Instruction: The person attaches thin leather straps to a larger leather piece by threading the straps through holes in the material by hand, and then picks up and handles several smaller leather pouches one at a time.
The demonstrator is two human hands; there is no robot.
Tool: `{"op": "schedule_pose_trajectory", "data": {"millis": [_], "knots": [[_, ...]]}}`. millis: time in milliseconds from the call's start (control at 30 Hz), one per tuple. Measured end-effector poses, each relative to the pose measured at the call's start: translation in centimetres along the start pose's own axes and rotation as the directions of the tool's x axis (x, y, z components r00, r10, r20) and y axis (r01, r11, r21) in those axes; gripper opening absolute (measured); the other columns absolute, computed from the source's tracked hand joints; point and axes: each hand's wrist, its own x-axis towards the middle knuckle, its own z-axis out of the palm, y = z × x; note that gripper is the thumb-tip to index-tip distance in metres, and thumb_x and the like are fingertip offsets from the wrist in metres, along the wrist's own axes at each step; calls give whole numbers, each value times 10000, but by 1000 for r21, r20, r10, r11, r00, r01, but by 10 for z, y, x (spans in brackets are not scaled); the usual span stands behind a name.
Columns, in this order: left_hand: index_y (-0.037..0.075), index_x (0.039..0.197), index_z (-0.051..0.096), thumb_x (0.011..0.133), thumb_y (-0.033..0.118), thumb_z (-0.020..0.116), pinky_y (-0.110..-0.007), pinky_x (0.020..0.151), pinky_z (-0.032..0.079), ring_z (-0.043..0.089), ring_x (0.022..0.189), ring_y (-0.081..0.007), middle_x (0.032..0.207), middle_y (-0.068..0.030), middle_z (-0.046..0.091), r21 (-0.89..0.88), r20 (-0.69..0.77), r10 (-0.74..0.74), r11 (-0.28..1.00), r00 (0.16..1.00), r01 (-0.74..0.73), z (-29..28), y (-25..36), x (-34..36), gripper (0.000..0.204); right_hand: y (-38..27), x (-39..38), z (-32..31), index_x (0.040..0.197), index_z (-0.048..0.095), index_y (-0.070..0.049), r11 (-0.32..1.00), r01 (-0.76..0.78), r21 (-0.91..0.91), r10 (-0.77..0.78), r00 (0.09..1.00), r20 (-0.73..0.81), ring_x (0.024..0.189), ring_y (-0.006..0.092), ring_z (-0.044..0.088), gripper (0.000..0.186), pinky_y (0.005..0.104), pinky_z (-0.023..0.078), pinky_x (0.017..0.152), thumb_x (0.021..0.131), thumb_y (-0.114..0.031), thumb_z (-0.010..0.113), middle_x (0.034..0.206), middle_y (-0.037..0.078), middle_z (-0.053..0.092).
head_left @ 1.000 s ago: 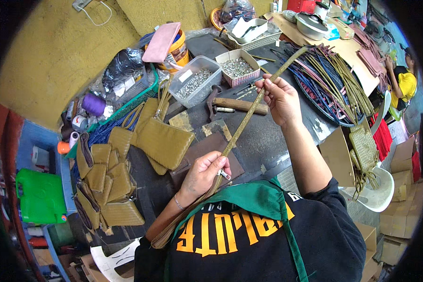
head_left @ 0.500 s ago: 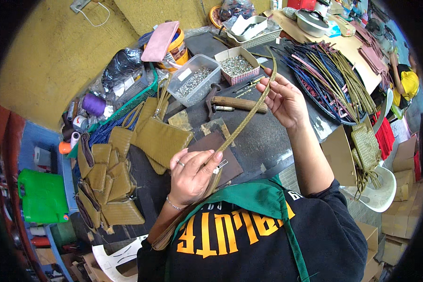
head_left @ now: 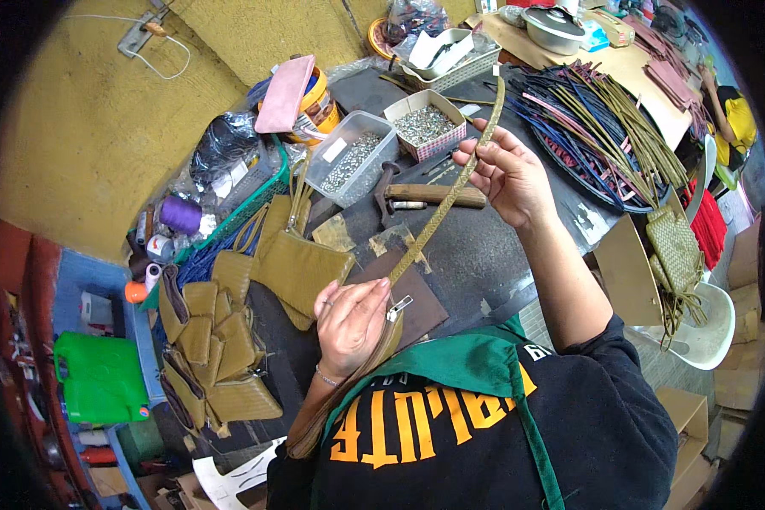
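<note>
Textured strap (head_left: 439, 219), seemingly leather-like; matt wooden hammer handle (head_left: 421, 193); shiny metal zipper pull (head_left: 401, 304).

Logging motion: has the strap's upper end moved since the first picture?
Yes: the strap's upper end swung left, from overlapping the pile of strips to beside it.

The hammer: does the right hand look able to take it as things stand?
Probably yes: the hammer lies near the right hand, though this hand holds the strap, which crosses in front of it.
</note>
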Motion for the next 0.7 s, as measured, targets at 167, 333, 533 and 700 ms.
{"op": "schedule_pose_trajectory", "data": {"millis": [167,333,533,700], "knots": [[91,928,606,641,26,658,-278,806,331,562,728,-128,824,-1,597,8,-24,-19,1000,1000,19,1,0,1,299,-6,3,-6,1035,444,-27,998,50,-25,-51,998,-33,783,189,596,252,230,485,599,788,-52,489,847,112,586],[-28,887,600,688,-65,586,-239,620,426,552,662,-148,765,-107,587,-132,-73,-197,974,978,187,-5,-13,-7,203,-3,13,-45,931,484,-54,984,118,-134,-144,968,-204,697,117,583,143,193,454,572,791,-75,503,811,74,606],[-28,898,601,717,-40,584,-213,639,416,532,701,-119,788,-95,583,-263,-106,-392,897,914,355,-5,-14,-12,183,-2,3,-52,932,487,-24,969,132,-208,-182,952,-244,648,86,564,166,173,466,543,777,-64,530,813,94,603],[-40,894,590,696,-71,582,-219,588,424,535,655,-135,751,-109,572,-232,-141,-329,928,934,292,-4,-15,-10,201,-3,1,-56,961,471,-20,963,138,-231,-191,955,-225,654,75,553,197,160,434,542,781,-67,537,827,91,608]]}}
